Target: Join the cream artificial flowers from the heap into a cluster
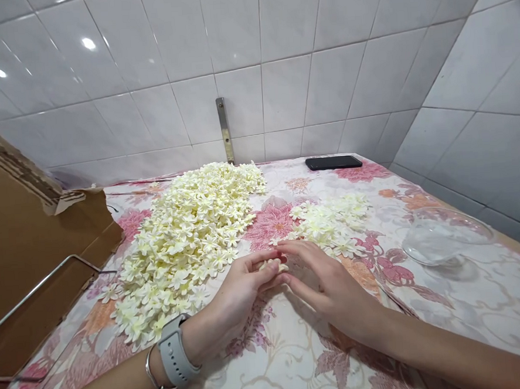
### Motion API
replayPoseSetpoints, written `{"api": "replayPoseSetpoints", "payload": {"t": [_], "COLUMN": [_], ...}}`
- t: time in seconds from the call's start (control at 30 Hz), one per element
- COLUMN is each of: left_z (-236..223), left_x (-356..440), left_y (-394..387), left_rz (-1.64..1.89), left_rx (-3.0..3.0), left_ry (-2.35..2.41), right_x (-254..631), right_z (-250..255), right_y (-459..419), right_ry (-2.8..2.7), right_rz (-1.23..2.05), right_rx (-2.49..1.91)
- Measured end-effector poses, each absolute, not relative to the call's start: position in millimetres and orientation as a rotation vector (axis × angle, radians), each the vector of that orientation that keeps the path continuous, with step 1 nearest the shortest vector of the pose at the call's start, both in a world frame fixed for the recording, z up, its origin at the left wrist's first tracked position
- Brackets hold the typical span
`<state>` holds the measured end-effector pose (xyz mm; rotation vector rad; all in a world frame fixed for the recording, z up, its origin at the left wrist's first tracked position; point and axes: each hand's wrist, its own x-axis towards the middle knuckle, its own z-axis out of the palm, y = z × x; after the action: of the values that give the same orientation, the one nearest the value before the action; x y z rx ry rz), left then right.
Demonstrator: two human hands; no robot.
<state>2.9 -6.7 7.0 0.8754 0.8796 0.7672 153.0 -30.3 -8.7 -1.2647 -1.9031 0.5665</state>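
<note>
My left hand (243,283), with a grey watch strap (177,351) and a silver bangle on its wrist, pinches a small cream-white flower (282,268) between thumb and fingers. Only part of that flower shows. From the other side my right hand (324,278) meets it, fingers curved and thumb apart from the index finger, tips close to the left fingertips. Whether the right fingertips grip the flower too is hard to see. Left of my hands lies a big heap of cream-white flowers (195,222). A smaller, flatter pile of flowers (332,219) lies just beyond my right hand.
Floral cloth (288,363) covers the table. A clear glass bowl (447,236) stands at the right and a black phone (333,162) lies near the back edge. On the left are a cardboard box (34,249) and a bent metal rod (32,293). White tiled walls (289,93) rise behind.
</note>
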Motion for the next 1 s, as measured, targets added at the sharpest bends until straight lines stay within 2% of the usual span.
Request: {"api": "replayPoseSetpoints", "payload": {"t": [0.13,0.2,0.33,0.47,0.63,0.9,1.0], "left_z": [9.3,10.7,11.3,10.9,19.2,15.7,11.7], "left_x": [1.8,1.6,-0.4,-4.1,-7.4,0.5,1.9], "left_y": [-3.6,-2.0,4.3,6.4,-0.6,-7.8,-7.6], "left_rz": [0.814,0.805,0.795,0.870,0.762,0.589,0.650], "left_rx": [1.018,1.128,1.283,1.395,1.679,1.151,1.116], "left_ry": [0.942,0.983,1.026,1.047,0.937,0.783,0.819], "right_x": [155.6,157.0,160.7,163.3,161.7,163.0,162.3], "right_z": [-6.2,-5.7,-4.1,-3.4,-7.0,-14.1,-14.6], "right_y": [-33.0,-33.9,-31.4,-26.6,-32.4,-38.7,-38.1], "right_ry": [-1.895,-1.820,-1.478,-1.155,-1.149,-1.799,-1.840], "right_rz": [0.653,0.795,1.197,1.327,1.147,0.434,0.547], "right_rx": [-1.235,-1.254,-1.180,-1.176,-1.160,-1.065,-1.052]}}
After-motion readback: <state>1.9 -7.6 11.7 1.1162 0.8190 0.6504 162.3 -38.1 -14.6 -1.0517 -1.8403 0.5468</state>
